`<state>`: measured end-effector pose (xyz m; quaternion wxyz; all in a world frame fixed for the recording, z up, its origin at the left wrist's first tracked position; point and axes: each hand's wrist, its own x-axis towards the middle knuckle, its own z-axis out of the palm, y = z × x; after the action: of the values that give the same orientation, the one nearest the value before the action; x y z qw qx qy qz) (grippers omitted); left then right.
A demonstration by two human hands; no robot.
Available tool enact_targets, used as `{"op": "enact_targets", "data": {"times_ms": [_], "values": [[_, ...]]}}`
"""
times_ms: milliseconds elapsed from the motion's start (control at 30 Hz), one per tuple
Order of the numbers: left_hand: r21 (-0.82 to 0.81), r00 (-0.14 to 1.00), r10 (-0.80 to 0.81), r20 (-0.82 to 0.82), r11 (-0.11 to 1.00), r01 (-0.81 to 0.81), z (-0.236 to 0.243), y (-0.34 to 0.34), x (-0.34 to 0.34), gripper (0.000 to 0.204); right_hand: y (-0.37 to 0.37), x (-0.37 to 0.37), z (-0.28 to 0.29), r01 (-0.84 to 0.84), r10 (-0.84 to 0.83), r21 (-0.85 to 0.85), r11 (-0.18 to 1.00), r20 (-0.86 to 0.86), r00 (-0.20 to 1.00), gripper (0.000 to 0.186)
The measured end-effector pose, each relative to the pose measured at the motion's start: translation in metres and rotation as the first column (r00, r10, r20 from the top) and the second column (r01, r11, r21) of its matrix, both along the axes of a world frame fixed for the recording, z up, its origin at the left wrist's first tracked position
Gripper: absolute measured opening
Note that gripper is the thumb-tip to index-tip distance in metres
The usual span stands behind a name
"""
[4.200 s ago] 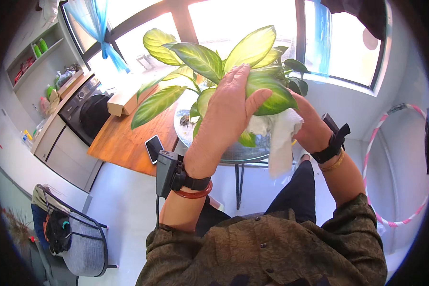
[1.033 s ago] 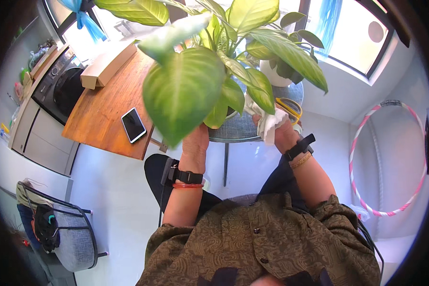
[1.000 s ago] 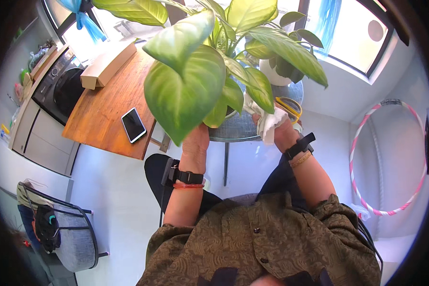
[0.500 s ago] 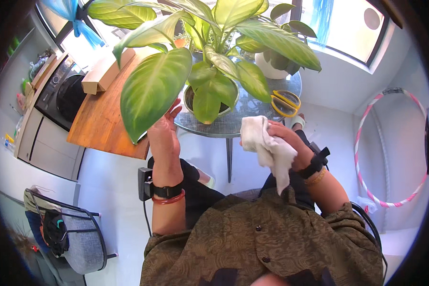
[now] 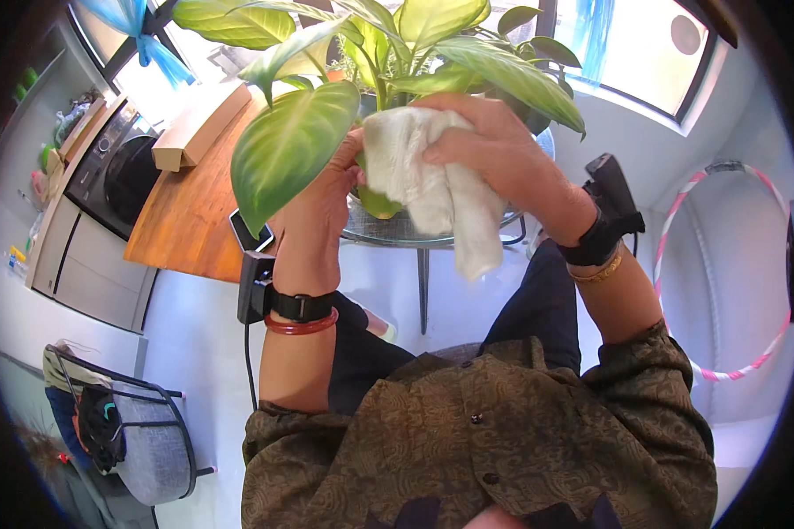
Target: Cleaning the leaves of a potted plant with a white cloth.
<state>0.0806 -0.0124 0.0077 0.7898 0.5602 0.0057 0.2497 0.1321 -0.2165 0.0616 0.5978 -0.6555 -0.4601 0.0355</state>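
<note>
Your right hand (image 5: 516, 163) has risen toward the plant (image 5: 437, 81) since a moment ago, thumb and fingers gripping a soft, crumpled white cloth (image 5: 415, 167). Your left hand (image 5: 319, 198) is up beside the cloth, behind a broad, smooth, pointed leaf (image 5: 295, 141); with its fingers partly covered, you cannot tell whether it grasps anything. Beneath the plant, the cloth blocks much of the round table (image 5: 388, 234). Leftward, a grained wooden table (image 5: 185, 207) bears a long cardboard box (image 5: 205, 123) and a partly hidden phone (image 5: 249, 234)
</note>
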Motion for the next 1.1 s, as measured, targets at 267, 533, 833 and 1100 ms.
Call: {"op": "enact_targets", "data": {"times_ms": [267,533,833,1100], "values": [[-0.011,0.991,0.004,-0.135,1.000,-0.005,-0.001,-0.002,-0.001,0.025,0.017,0.012,-0.007,0.389,-0.382,0.122,0.913,0.591,0.711,0.030],[-0.028,0.975,-0.104,-0.194,0.995,0.100,0.000,-0.001,0.001,0.023,0.043,0.006,-0.014,0.554,-0.378,-0.027,0.832,0.705,0.601,0.025],[-0.033,0.998,-0.039,-0.050,0.999,0.037,-0.027,0.016,0.024,0.021,0.048,0.012,-0.006,0.470,-0.252,-0.192,0.861,0.641,0.725,0.018],[0.011,0.990,0.129,-0.056,0.992,-0.129,-0.041,0.026,0.032,0.019,0.051,0.020,-0.006,0.381,-0.213,-0.162,0.910,0.607,0.766,0.017]]}}
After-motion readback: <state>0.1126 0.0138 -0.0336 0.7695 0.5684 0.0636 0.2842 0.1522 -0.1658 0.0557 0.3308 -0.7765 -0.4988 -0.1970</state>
